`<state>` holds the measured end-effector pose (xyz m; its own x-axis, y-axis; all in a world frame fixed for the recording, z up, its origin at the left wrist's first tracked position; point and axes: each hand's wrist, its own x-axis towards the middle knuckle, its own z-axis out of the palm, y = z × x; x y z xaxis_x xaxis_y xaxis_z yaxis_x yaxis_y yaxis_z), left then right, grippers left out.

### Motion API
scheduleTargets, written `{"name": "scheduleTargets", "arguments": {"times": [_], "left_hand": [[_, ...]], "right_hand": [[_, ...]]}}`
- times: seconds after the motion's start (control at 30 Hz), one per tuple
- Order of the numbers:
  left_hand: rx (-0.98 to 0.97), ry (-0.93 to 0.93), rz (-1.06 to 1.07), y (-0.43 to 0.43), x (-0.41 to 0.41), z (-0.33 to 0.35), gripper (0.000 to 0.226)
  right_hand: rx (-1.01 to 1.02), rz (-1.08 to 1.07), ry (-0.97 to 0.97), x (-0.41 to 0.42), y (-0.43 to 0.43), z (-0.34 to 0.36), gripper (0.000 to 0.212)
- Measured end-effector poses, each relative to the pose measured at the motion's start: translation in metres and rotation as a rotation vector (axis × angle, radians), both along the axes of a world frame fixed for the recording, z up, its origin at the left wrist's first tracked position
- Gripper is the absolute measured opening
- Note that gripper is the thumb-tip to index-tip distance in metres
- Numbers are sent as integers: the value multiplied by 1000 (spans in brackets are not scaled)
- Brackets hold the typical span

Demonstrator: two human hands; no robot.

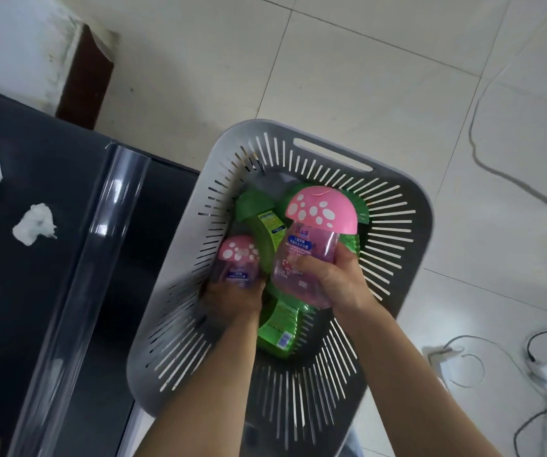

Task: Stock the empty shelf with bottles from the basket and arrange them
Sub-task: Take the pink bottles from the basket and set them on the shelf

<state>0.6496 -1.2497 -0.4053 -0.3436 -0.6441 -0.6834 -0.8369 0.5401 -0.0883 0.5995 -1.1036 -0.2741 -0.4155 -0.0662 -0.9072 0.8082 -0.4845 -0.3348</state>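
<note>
Pink, green bottles (319, 211) in grey basket (397, 232)

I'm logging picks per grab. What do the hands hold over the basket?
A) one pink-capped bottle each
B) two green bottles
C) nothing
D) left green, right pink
A: the left hand grips one pink-capped bottle, the right hand a second pink-capped bottle; the green bottles lie in the basket.

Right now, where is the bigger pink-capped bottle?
Head view, right of centre: the right hand grips the bigger pink-capped bottle over the grey basket, above the green bottles, beside the smaller pink-capped bottle in the left hand.
</note>
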Motion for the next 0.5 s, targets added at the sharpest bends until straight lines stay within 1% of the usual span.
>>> {"name": "scheduleTargets", "arguments": {"times": [0.03,0.1,0.17,0.27,0.33,0.4,0.5], "left_hand": [[-11,-43,-29,0,-2,3,114],[12,-42,-30,-2,-7,11,107],[48,25,35,-7,-6,14,101],[131,76,143,-11,6,34,93],[188,177,234,-12,18,51,90],[270,299,281,-12,30,68,89],[324,442,251,-5,36,104,68]], "right_hand": [[8,11,-3,0,0,1,45],[25,28,3,-1,-1,3,44],[46,49,16,0,-1,5,44],[82,91,27,-1,0,14,46],[87,115,39,-3,2,22,47],[68,125,57,-5,4,33,48],[69,179,110,-6,6,55,48]]}}
